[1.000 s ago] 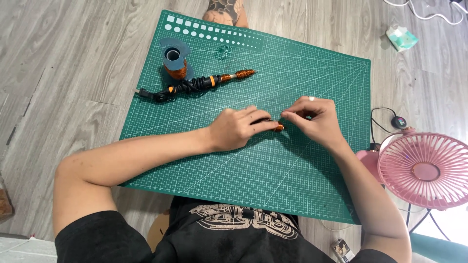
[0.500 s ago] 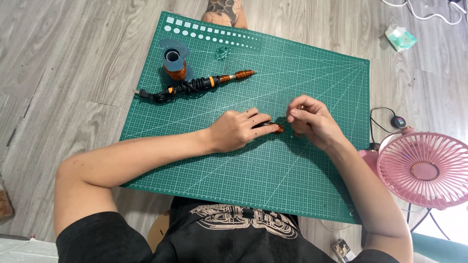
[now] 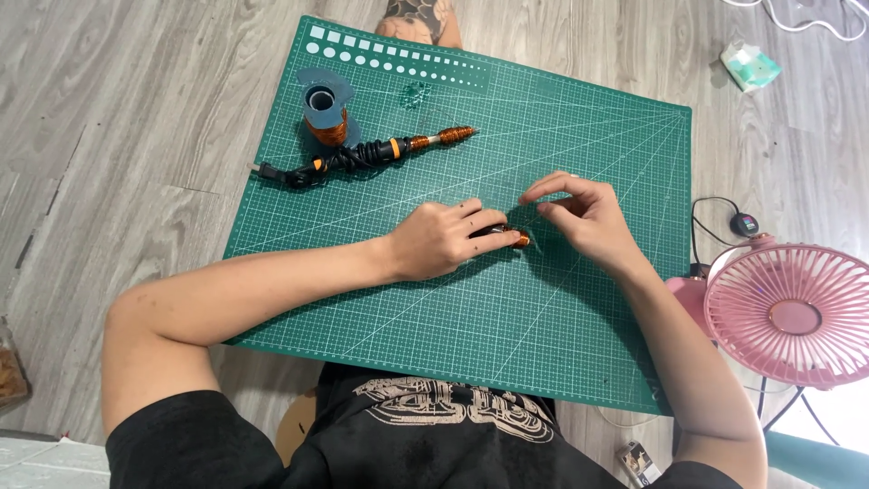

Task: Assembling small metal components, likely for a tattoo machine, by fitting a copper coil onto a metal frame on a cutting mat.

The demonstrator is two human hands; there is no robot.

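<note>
On the green cutting mat point(image 3: 579, 326), which lies on a grey wood-plank floor point(image 3: 127, 136), the left hand point(image 3: 439, 237) rests near the mat's middle with its fingers curled and pressed down on a small dark rod wound with copper wire point(image 3: 518, 237); the copper end pokes out just past the fingertips, seemingly pinned flat so it cannot roll. The right hand point(image 3: 588, 217) sits just beside that end, its thumb and forefinger drawn together as if pinching a fine strand, though the strand itself is too thin to make out. Both forearms reach in from the mat's near edge, which steadies the wrists for close work. Toward the mat's far left corner stands a spool of copper wire point(image 3: 326, 118) on a dark flange, and just nearer than it lies a long black-and-orange tool with a copper-wound tip point(image 3: 398, 149), its cord bundled at the left end; both are well apart from the hands, parked out of the working patch. Off the mat's right edge stands a pink fan point(image 3: 792, 312), and beyond the far right corner lies a small pale green packet point(image 3: 749, 66).
</note>
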